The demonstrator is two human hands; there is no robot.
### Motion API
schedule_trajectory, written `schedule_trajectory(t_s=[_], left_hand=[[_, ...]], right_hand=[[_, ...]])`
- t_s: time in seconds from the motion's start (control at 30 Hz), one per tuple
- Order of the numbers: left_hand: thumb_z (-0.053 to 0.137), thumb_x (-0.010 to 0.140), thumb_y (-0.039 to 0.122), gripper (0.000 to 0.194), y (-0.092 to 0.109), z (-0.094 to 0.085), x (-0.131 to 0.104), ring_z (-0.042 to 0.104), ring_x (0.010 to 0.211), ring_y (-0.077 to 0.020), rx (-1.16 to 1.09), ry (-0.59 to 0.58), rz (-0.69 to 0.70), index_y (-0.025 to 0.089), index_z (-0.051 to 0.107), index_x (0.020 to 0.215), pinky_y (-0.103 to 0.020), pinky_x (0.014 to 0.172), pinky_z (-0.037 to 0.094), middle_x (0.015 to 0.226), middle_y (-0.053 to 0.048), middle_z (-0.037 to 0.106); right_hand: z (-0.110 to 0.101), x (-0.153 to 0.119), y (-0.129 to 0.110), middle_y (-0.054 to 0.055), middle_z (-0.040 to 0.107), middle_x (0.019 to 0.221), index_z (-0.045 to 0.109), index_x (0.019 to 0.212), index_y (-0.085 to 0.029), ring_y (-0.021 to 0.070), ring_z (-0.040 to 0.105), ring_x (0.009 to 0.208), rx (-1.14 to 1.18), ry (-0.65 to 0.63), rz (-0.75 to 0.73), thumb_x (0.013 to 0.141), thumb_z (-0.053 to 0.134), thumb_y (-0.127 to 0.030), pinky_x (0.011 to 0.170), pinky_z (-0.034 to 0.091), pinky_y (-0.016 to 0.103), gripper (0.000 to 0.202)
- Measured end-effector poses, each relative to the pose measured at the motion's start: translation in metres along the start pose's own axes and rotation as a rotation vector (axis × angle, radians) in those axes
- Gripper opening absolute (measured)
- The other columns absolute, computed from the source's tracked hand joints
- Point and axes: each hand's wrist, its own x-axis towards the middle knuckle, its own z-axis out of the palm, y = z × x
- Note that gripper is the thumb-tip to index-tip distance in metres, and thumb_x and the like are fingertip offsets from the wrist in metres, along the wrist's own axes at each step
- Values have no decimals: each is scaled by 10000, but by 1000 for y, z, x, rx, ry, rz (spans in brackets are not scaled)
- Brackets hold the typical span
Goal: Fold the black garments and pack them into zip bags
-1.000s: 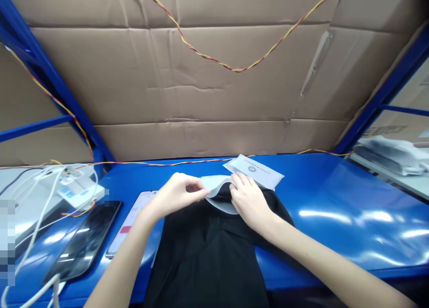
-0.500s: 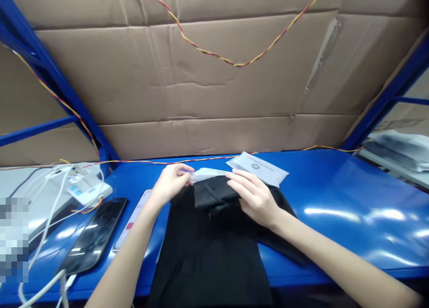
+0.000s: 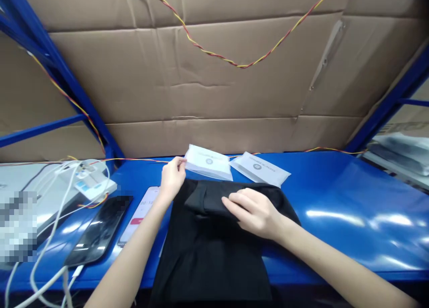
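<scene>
My left hand (image 3: 173, 176) is closed, with thumb and finger pinching the left end of a white printed plastic pouch (image 3: 211, 162) on the table beyond the cloth. Below it a black garment (image 3: 214, 259) lies spread toward me, its far part folded over. Curled fingers of my right hand (image 3: 256, 212) grip the folded black cloth near its middle; the fingertips are partly hidden. A second white pouch (image 3: 261, 169) with a round printed mark lies to the right of the first, just past the garment.
On the left lie a dark phone (image 3: 100, 232), a lit phone (image 3: 144, 212) and white cables around a power strip (image 3: 92, 183). Cardboard (image 3: 214, 93) walls the back, with a twisted red-yellow wire (image 3: 243, 66) across it. Grey-white plastic packages (image 3: 402, 151) are stacked at right.
The first white pouch has come away from the folded cloth and now lies behind it, held by my left hand. My right hand has moved slightly nearer me, onto the fold.
</scene>
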Motion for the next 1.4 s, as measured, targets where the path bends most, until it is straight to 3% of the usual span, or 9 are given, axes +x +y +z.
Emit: schedule_trajectory(t_s=[0.13, 0.27, 0.5, 0.67, 0.77, 0.93, 1.07, 1.23, 1.4], left_hand=[[558, 768, 198, 217, -4, 2, -7, 625, 1056, -333, 183, -37, 25, 162, 658, 957, -460, 945, 440, 1052, -152, 687], [519, 824, 260, 212, 5, -2, -12, 602, 1093, -292, 239, -105, 90, 197, 647, 981, -392, 960, 433, 1096, -112, 672], [474, 863, 308, 212, 28, -12, -19, 658, 931, -241, 183, -125, 150, 211, 647, 938, -320, 836, 470, 992, -60, 714], [447, 896, 340, 209, 57, -35, -38, 659, 841, -186, 98, -77, 157, 229, 623, 916, -274, 780, 469, 950, -13, 709], [428, 913, 342, 215, 82, -42, -70, 640, 786, -191, 45, -165, 194, 230, 599, 847, -296, 722, 474, 874, -21, 687], [539, 836, 311, 185, 104, -21, -140, 630, 882, -268, 187, -469, 403, 234, 623, 982, -396, 756, 523, 971, -86, 658], [540, 821, 230, 328, 98, 4, -171, 622, 995, -330, 381, -362, 467, 178, 593, 1141, -482, 820, 542, 1088, -167, 646], [427, 841, 117, 292, 90, 11, -181, 633, 1018, -323, 467, -253, 490, 172, 627, 1046, -473, 817, 562, 1093, -183, 650], [393, 860, 114, 271, 89, -10, -168, 642, 973, -288, 425, -207, 449, 190, 635, 956, -437, 815, 549, 1056, -143, 664]], right_hand=[[3, 6, -15, 51, 619, 839, 616, 915, -175, 169, 529, 695, 160, -401, 64, 809, 597, -230, 634, 458, 311, 120], [1, 9, -21, 28, 600, 812, 607, 925, -189, 170, 546, 712, 347, -450, 223, 759, 649, -445, 641, 468, 298, 308], [8, 9, -15, 7, 651, 826, 612, 875, -220, 155, 612, 705, 403, -307, 422, 866, 506, -191, 628, 497, 270, 111], [14, -7, 35, 23, 665, 745, 587, 924, -195, 182, 618, 606, 274, -69, 848, 894, 488, -293, 563, 500, 303, 142], [14, -25, 65, 82, 660, 812, 550, 1028, -145, 215, 634, 666, 186, -12, 944, 890, 446, -259, 606, 514, 350, 207], [4, -22, 64, 87, 594, 1107, 609, 933, -203, 206, 579, 1050, 230, -83, 705, 740, 398, -15, 859, 506, 361, 342], [1, -10, 37, 47, 496, 1300, 661, 879, -253, 213, 441, 1251, 118, -264, 315, 658, 388, 72, 984, 453, 380, 479], [15, -12, 25, 79, 614, 1013, 661, 952, -238, 261, 566, 1017, -43, -332, 251, 649, 402, 60, 869, 501, 416, 498], [15, -14, 42, 69, 675, 831, 651, 998, -195, 254, 618, 840, -153, -307, 304, 708, 364, 57, 874, 469, 430, 480]])
